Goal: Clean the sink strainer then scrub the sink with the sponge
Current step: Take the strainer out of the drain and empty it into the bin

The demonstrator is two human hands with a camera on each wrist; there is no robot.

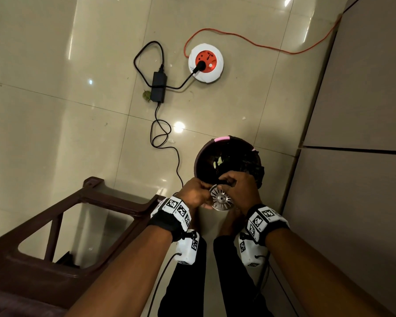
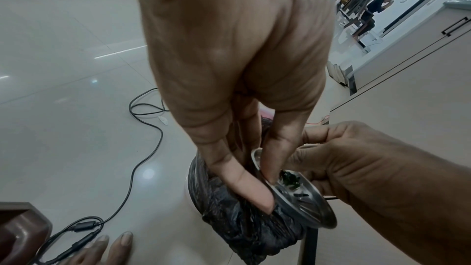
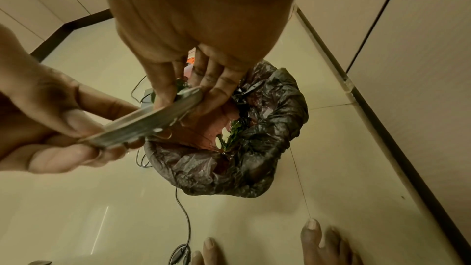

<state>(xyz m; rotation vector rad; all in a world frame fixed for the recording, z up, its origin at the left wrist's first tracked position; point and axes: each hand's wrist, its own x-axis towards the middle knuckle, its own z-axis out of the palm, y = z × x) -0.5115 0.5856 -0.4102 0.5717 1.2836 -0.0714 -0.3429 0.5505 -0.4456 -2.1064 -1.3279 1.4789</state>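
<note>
The round steel sink strainer (image 1: 222, 199) is held tilted over a bin lined with a black bag (image 1: 249, 165). My left hand (image 1: 204, 195) pinches its near rim between thumb and fingers (image 3: 76, 128). At the far rim my right hand (image 1: 229, 184) grips it, thumb (image 3: 163, 96) on top and fingers beneath. Green leafy scraps (image 2: 290, 180) cling inside the strainer (image 2: 300, 203). More leaves and white seeds (image 3: 226, 136) lie in the bin (image 3: 254, 158). No sink or sponge is in view.
On the tiled floor lie a white and red extension reel (image 1: 205, 62), a black power adapter (image 1: 158, 86) and its loose cable (image 1: 162, 138). A brown plastic chair (image 1: 55, 225) stands left. Cabinet fronts (image 1: 364, 110) run along the right. Bare toes (image 3: 313, 237) are beside the bin.
</note>
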